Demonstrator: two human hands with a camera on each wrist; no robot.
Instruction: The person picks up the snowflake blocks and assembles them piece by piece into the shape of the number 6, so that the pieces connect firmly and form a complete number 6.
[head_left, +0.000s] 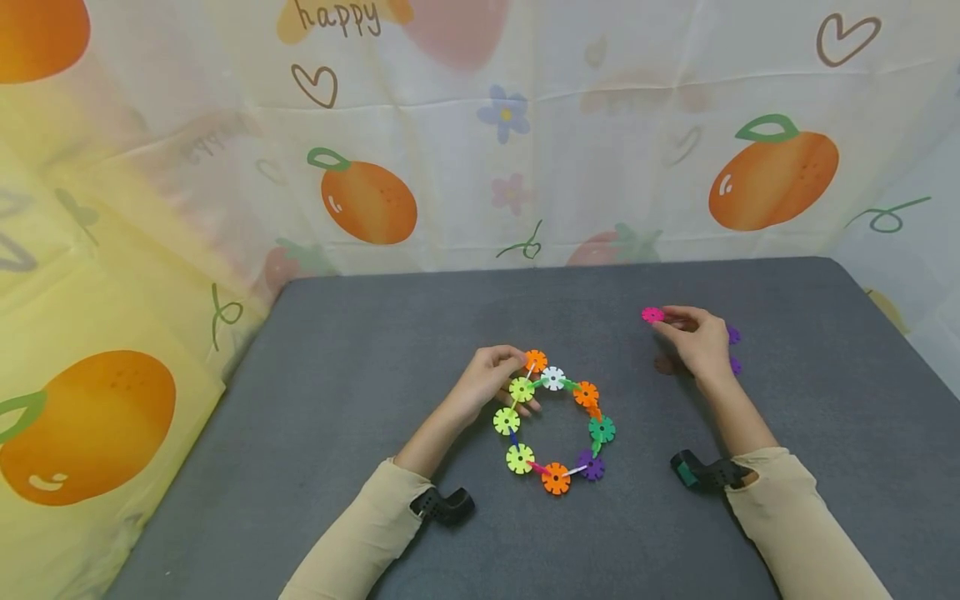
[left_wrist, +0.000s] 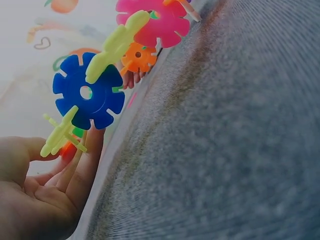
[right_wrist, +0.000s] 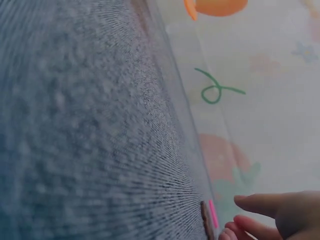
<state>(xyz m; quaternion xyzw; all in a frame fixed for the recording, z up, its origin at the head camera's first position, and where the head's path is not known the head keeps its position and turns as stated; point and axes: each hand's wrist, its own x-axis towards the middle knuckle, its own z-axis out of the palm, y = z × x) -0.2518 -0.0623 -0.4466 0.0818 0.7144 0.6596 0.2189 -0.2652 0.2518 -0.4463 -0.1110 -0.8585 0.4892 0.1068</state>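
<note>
In the head view a ring of linked notched plastic discs, in several colours, stands in the middle of the table. My left hand grips it at the upper left, thumb and fingertips at an orange disc, with other fingers behind the yellow-green disc. The left wrist view shows a blue disc close above those fingers. Off to the right, my right hand pinches a pink disc by its edge between thumb and fingertip. In the right wrist view that pink disc appears edge-on.
A brown disc lies on the grey table below the right hand. Two purple discs, one nearer the back, are partly hidden behind that hand. A printed curtain hangs behind the table's far edge.
</note>
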